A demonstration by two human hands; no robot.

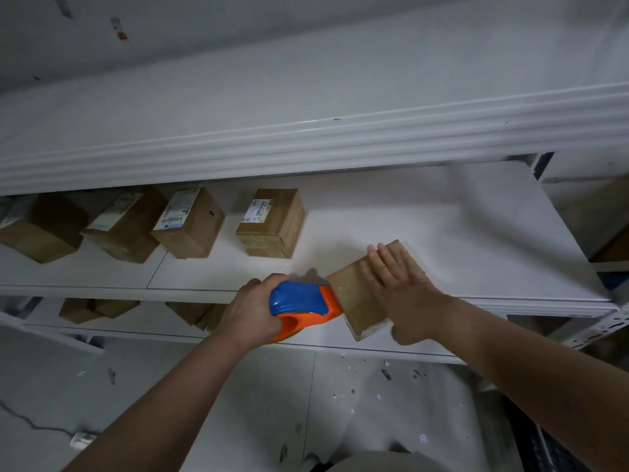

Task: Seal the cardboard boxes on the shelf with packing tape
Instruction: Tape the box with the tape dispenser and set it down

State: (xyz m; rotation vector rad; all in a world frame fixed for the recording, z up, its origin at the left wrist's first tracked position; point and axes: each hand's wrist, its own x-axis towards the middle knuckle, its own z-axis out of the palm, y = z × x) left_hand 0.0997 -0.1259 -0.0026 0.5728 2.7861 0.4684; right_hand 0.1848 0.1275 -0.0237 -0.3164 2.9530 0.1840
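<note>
white shelf point(442, 233), left hand point(253, 310) gripping tape dispenser point(303, 301), right hand point(398, 277) flat on box point(354, 294)

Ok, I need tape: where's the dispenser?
Head view, centre: dispenser in the left hand at the shelf edge, against the box under the right hand.

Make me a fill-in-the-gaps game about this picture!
The left hand grips a blue and ____ tape dispenser. The right hand lies flat on the box at the ____ edge of the shelf. Farther back on that shelf stand ____ other boxes.
Missing words: orange, front, four.
</note>
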